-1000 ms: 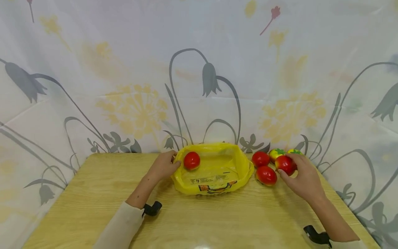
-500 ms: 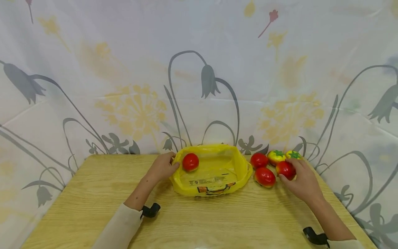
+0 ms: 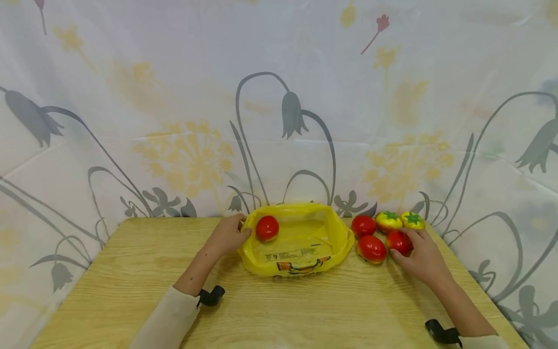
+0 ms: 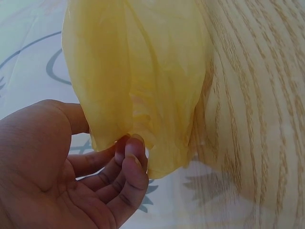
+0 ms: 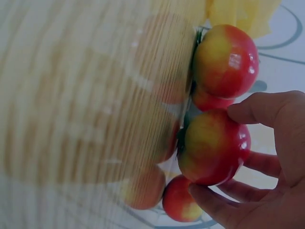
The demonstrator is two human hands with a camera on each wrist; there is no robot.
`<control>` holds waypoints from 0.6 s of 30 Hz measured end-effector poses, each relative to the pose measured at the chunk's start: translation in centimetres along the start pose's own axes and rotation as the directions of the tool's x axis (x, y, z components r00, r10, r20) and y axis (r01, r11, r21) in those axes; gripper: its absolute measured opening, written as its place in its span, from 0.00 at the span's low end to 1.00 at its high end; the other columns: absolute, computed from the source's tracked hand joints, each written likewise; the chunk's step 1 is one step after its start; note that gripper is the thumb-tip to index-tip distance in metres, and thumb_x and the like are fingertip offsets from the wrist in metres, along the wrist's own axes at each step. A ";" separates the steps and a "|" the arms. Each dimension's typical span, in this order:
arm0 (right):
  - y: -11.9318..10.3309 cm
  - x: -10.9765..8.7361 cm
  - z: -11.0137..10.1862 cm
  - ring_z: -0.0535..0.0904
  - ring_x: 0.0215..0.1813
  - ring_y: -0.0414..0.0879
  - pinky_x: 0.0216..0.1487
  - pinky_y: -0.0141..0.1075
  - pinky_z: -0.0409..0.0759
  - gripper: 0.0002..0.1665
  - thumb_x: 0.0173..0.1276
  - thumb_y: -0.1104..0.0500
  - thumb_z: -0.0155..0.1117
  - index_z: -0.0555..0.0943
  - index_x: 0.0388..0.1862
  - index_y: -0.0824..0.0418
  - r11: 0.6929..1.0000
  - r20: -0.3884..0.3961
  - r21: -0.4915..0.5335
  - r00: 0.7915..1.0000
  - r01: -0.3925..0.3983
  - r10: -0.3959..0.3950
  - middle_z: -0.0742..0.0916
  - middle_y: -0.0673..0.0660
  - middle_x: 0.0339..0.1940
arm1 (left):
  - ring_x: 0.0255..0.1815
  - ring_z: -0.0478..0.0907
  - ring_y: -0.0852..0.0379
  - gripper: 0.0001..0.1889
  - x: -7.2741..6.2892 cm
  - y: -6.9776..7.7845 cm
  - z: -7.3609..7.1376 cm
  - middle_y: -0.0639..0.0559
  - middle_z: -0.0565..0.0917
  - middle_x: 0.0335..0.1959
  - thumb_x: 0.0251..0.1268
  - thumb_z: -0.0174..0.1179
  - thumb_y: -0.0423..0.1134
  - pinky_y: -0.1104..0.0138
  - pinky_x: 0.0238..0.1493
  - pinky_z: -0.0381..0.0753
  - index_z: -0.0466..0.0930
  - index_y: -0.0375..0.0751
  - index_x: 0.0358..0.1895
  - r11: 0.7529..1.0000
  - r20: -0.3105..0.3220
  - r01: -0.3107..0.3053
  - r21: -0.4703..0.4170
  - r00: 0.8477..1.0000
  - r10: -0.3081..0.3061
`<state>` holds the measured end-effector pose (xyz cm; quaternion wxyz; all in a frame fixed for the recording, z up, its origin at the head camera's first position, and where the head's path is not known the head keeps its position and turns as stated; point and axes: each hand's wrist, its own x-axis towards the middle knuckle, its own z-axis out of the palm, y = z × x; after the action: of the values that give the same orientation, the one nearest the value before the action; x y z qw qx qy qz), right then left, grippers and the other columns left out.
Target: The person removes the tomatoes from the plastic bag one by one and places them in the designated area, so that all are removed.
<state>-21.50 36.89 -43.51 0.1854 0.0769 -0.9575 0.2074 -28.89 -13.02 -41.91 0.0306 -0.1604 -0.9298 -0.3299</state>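
Observation:
My left hand (image 3: 226, 236) pinches the left rim of a yellow plastic bag (image 3: 261, 265), which stands spread wide on the table. In the left wrist view, the thumb goes behind the thin plastic and the fingers curl in front. One red tomato (image 3: 267, 228) lies inside the bag at the left. My right hand (image 3: 425, 257) holds another tomato (image 5: 214, 145) between thumb and fingers, low at the tabletop with its green leaves downward. Close around it are a red tomato (image 3: 371, 249), a second one (image 3: 364, 226) and two yellow-topped tomatoes (image 3: 389, 221) with green leaves up.
The wooden table (image 3: 305, 310) ends at a patterned curtain (image 3: 192, 97) just behind the bag and tomatoes. A black wrist camera (image 3: 212, 295) sits on the left wrist, another wrist camera (image 3: 442, 332) on the right.
My right hand has lowered the tomato toward the table, and the leafy tops of the two tomatoes behind show more fully. My left hand stays at the bag's rim.

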 end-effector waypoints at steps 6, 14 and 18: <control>0.1 0.0 -0.2 0.73 0.61 0.76 0.58 0.72 0.76 0.37 0.64 0.58 0.78 0.75 0.65 0.77 1.000 0.065 -0.005 0.998 -0.027 0.027 0.75 0.81 0.62 | 0.37 0.81 0.51 0.20 0.0 0.0 0.2 0.40 0.87 0.43 0.75 0.61 0.38 0.58 0.39 0.83 0.80 0.27 0.63 1.000 0.001 -0.006 -0.002 1.000 0.006; -0.2 -0.1 -0.1 0.74 0.60 0.75 0.58 0.71 0.76 0.36 0.64 0.59 0.78 0.75 0.65 0.77 1.000 0.061 -0.007 0.998 -0.020 0.020 0.76 0.80 0.61 | 0.35 0.80 0.53 0.19 0.1 -0.4 0.3 0.41 0.87 0.41 0.75 0.62 0.38 0.60 0.37 0.82 0.81 0.29 0.62 1.000 0.004 0.001 -0.009 1.000 -0.001; -0.3 0.0 -0.3 0.73 0.61 0.76 0.59 0.72 0.75 0.37 0.64 0.59 0.77 0.75 0.66 0.78 1.000 0.067 -0.009 0.998 -0.020 0.021 0.75 0.81 0.62 | 0.33 0.79 0.53 0.20 0.2 -0.2 0.2 0.41 0.87 0.40 0.75 0.62 0.38 0.62 0.35 0.81 0.80 0.28 0.62 1.000 0.003 -0.002 -0.008 1.000 0.002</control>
<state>-21.36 36.76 -43.09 0.1512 0.0733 -0.9647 0.2027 -29.16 -13.02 -42.13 0.0287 -0.1620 -0.9284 -0.3331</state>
